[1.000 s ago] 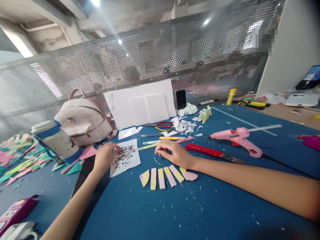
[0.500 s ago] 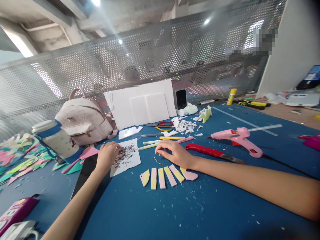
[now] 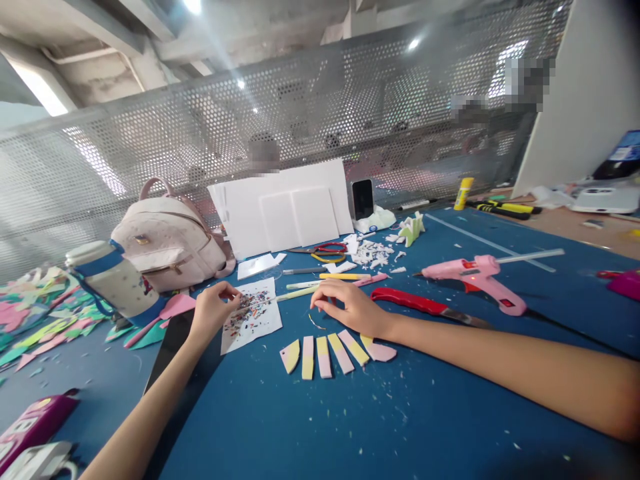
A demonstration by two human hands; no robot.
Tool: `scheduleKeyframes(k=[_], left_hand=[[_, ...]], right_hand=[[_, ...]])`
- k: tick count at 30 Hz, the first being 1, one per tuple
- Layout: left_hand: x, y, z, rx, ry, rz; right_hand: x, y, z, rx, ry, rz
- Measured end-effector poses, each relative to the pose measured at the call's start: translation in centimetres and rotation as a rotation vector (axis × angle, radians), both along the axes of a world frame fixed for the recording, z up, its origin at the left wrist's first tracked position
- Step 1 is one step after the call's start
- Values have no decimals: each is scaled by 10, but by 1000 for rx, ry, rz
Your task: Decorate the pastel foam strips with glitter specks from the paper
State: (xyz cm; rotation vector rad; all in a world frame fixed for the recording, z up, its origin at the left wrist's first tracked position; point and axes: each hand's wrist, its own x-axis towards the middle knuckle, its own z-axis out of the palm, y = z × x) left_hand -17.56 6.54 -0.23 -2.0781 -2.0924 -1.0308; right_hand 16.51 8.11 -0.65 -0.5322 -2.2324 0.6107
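My left hand (image 3: 213, 310) hovers over the left edge of a white paper sheet (image 3: 253, 319) strewn with tiny coloured scraps, thumb and forefinger pinched together on something too small to name. My right hand (image 3: 350, 307) rests on the blue mat (image 3: 350, 413), fingers curled down beside a thin wire loop (image 3: 315, 322). Just in front of it lies a fanned row of several pink-and-yellow foam strips (image 3: 333, 352). A thin pale stick (image 3: 295, 293) lies across the paper between both hands.
A pink glue gun (image 3: 475, 277) and a red-handled knife (image 3: 425, 305) lie to the right. Pens, scissors (image 3: 325, 251) and white scraps sit behind, with white boards (image 3: 285, 210), a backpack (image 3: 167, 240) and a bottle (image 3: 113, 280) at left. Coloured offcuts (image 3: 35, 317) pile far left.
My left hand has lifted slightly off the paper and its fingers have drawn into a pinch. The right hand has stayed in place.
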Motion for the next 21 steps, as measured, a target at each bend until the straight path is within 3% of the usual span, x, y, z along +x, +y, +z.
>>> scheduleKeyframes(k=[5,8,14,21], left_hand=[[21,-6,2,-2,-138,-68],[50,-15,3,-8,-331,-177],[111,-43,1,-69,-529,-403],[127,-53,-6,-61,-531,-479]], right_hand=[[0,-1,1,5,7,5],[0,-1,1,12,4,3],[0,-2,0,58,2,13],[0,-4,1,130,17,44]])
